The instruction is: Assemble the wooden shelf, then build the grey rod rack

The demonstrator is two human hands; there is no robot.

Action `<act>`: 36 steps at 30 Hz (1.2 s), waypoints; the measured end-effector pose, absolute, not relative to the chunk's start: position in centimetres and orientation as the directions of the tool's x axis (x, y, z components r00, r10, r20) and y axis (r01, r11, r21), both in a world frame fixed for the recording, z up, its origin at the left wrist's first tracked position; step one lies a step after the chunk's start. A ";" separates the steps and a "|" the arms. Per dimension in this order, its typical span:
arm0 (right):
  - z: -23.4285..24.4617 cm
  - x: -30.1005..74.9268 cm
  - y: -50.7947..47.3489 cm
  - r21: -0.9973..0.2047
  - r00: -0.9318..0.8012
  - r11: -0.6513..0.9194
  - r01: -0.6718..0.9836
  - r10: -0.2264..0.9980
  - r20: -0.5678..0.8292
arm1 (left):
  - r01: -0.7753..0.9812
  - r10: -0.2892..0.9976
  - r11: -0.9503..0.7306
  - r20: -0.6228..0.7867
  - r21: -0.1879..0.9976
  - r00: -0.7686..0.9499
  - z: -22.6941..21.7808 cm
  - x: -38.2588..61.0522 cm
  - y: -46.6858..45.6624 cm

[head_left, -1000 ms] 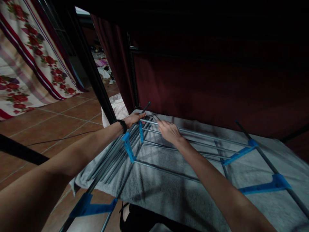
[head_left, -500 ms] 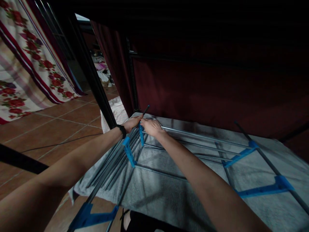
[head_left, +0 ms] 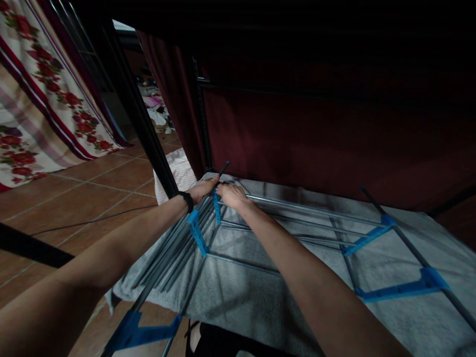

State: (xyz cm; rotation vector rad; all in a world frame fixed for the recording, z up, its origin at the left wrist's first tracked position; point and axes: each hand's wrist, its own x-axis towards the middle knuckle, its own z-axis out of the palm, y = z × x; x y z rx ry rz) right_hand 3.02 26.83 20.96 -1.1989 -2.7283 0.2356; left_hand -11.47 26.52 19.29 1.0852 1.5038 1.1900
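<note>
A metal drying rack (head_left: 260, 233) with grey rods and blue plastic brackets (head_left: 197, 230) lies flat on a grey towel (head_left: 245, 292) on the floor. My left hand (head_left: 203, 189), with a black band on its wrist, is closed round the rack's far left corner rod. My right hand (head_left: 231, 195) rests just beside it, fingers curled on the end of the farthest grey rod next to a blue bracket (head_left: 216, 207). The two hands nearly touch.
A dark red curtain (head_left: 316, 134) hangs right behind the rack. A black post (head_left: 137, 114) slants up at the left, with a floral cloth (head_left: 44, 99) beyond it. A striped white fabric (head_left: 178, 171) lies on the brown tile floor (head_left: 74, 198).
My right hand slid left along the far rod from about the middle of the left section to the corner, ending beside my left hand. The left hand stayed put.
</note>
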 end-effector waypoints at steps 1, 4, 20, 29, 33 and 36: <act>20.7 3.1 26.9 -0.203 -0.670 0.667 0.717 0.740 0.060 | 0.107 0.971 0.147 -0.123 0.983 -0.203 19.3 -11.5 26.5; 20.2 3.4 27.1 -0.194 -0.689 0.679 0.708 0.725 0.021 | 0.134 0.972 0.141 -0.112 0.981 -0.205 19.2 -11.6 26.5; 20.1 3.3 27.1 -0.204 -0.696 0.695 0.689 0.713 0.078 | 0.182 0.975 0.136 -0.100 0.974 -0.197 19.1 -11.5 26.4; 20.5 3.5 27.0 -0.186 -0.702 0.711 0.679 0.702 0.121 | 0.155 0.966 0.171 -0.135 0.973 -0.220 19.7 -11.1 25.9; 20.5 3.4 27.2 -0.187 -0.710 0.713 0.675 0.698 0.096 | 0.177 0.965 0.191 -0.151 0.966 -0.213 20.1 -10.7 25.7; 20.3 3.3 27.4 -0.202 -0.705 0.705 0.679 0.704 0.089 | 0.215 0.964 0.194 -0.146 0.957 -0.221 20.5 -10.4 25.4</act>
